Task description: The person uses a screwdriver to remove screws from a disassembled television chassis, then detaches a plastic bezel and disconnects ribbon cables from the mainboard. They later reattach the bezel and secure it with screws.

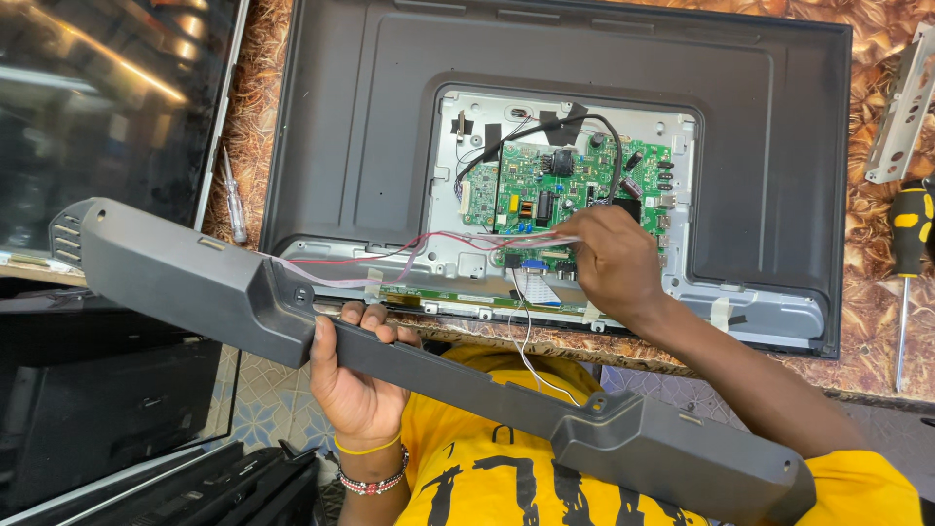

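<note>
Head view, hands: the left hand (355, 375), palm up with wrist bent, was closed around the middle of one long grey plastic cover strip (438, 365) held slantwise across the lap below the table edge, while the right hand (612, 261) reached forward over the opened television back (370, 127), fingers pinched shut on a flat ribbon cable (531, 241) beside the one green circuit board (565, 185). Counted around them: two screwdrivers, one clear-handled (232, 200) at the left and one yellow-and-black (910, 248) at the right, and one metal bracket (901, 107) at the upper right.
</note>
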